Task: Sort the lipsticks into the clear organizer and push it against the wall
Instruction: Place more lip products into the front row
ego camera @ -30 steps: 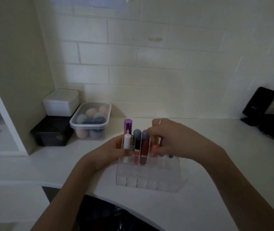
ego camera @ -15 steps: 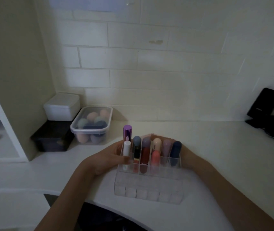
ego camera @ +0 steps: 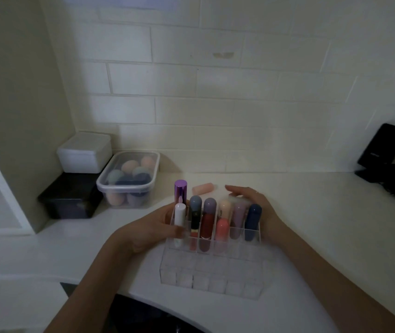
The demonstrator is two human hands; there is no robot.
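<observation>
Left hand (ego camera: 153,227) clamps the clear acrylic organizer (ego camera: 212,265) steady at centre frame; right hand (ego camera: 251,203), fingers apart, reaches behind toward a loose peach lipstick tube (ego camera: 203,188).

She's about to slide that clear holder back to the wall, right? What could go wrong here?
The pink lipstick lies loose on the counter behind the organizer, so a push toward the wall may jam against it or leave it unsorted. The tall purple lipstick stands well above its slot and could tip. The right hand sits behind the organizer and could get pinched.
</observation>
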